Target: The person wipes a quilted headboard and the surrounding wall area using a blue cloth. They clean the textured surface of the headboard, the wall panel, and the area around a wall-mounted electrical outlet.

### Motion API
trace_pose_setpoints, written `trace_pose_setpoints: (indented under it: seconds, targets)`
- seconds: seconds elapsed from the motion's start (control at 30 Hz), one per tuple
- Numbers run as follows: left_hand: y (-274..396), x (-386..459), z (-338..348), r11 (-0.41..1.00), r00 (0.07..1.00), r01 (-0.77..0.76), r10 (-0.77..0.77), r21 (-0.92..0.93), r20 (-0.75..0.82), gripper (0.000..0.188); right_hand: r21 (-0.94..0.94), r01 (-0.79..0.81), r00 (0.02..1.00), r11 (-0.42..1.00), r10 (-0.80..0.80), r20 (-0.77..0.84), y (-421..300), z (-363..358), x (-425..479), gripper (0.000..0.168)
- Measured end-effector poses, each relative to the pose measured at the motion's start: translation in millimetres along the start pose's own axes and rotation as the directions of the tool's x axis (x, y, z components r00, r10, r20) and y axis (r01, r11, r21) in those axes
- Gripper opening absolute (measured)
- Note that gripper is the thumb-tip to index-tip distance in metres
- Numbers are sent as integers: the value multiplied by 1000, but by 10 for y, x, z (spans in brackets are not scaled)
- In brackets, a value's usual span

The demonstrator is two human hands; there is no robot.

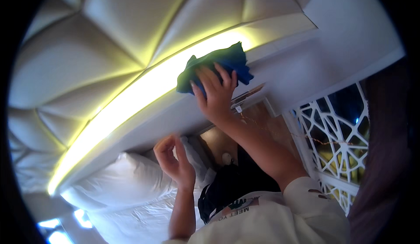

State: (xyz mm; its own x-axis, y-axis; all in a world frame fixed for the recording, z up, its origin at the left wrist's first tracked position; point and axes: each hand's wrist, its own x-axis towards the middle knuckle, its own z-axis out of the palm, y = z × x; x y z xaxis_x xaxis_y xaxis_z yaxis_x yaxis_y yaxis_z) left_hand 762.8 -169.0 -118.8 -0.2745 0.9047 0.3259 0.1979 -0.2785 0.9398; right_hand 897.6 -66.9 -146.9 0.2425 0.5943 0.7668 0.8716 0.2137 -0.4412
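Observation:
A crumpled dark blue cloth (226, 58) lies against the lit ledge (141, 96) that runs below a padded headboard panel. On top of it, my right hand (215, 91) is spread and bent at the fingers, pressing and holding the fabric. Lower down, my left hand (172, 158) hangs in the air above the bed side with its fingers loosely curled. A gap shows between its thumb and fingers, and nothing is in it.
White pillows (124, 178) and a white sheet (131, 221) cover the bed at lower left. A white plug (239, 109) with a thin orange cord sits below the ledge. A white lattice screen (338, 132) and a dark curtain (384, 152) stand at right.

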Motion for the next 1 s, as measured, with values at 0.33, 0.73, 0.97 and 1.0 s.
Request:
trace_pose_setpoints:
  seconds: [0.33,0.73,0.97,1.0]
  targets:
    - [-19,-303,-869,989,959,138,-145,-45,-243,20,393,128,969,911,-199,146,-1578,511,-343,28]
    - [-47,-25,-884,862,969,235,-245,-450,37,44,-80,-867,14,-493,-186,982,-944,-873,147,40]
    - [129,-156,-250,893,875,439,-399,-103,274,33,17,-761,149,-649,-148,978,23,-1363,-269,44]
    - [162,-186,-137,911,896,411,-395,-41,202,32,31,-757,140,-653,-116,983,93,-1415,-275,44]
